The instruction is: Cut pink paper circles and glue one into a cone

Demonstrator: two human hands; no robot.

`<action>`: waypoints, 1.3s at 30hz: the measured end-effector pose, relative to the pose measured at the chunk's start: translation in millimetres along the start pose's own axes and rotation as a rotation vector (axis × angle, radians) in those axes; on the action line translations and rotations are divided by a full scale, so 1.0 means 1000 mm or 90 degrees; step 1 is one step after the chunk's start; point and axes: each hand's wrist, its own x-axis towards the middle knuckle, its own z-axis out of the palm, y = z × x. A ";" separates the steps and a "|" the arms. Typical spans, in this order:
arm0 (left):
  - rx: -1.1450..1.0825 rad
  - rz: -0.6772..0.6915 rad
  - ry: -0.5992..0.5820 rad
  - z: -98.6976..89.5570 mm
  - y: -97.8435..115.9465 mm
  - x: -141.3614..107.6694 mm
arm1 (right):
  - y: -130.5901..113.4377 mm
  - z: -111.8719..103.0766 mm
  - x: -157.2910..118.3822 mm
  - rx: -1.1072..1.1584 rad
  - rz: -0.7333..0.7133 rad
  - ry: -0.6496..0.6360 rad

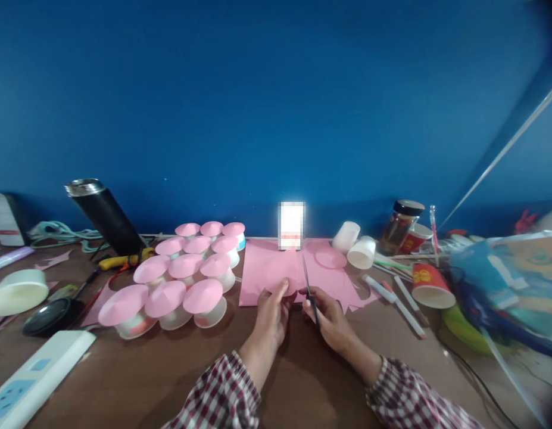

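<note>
My left hand (272,314) pinches a round piece of pink paper (281,267) near its lower edge, thumb on top. The round outline is hard to tell from the pink sheet (254,280) lying behind it. In my right hand (333,322) is a pair of scissors (306,275), blades pointing up and away, just right of the held paper. Whether the blades touch the paper I cannot tell. Another pink paper disc (331,257) rests on the sheets to the right. Several paper cups with shallow pink paper cones (203,296) on top stand in rows at my left.
Two white paper cups (362,252), a brown jar (399,226), a red cup (432,287) and markers (394,307) lie to the right. A black flask (106,217), a glue gun (124,260), a tape roll (19,292) and a power strip (39,378) are left. A blurred phone screen (292,225) stands ahead.
</note>
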 end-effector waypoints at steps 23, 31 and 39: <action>0.077 0.004 0.013 -0.001 -0.003 0.000 | -0.006 -0.002 0.001 -0.021 0.003 -0.018; 0.081 -0.004 -0.002 -0.002 -0.004 0.000 | -0.008 -0.002 0.001 -0.029 0.002 -0.014; 0.075 -0.007 0.017 0.002 -0.002 -0.002 | -0.003 -0.004 0.002 -0.044 0.002 -0.019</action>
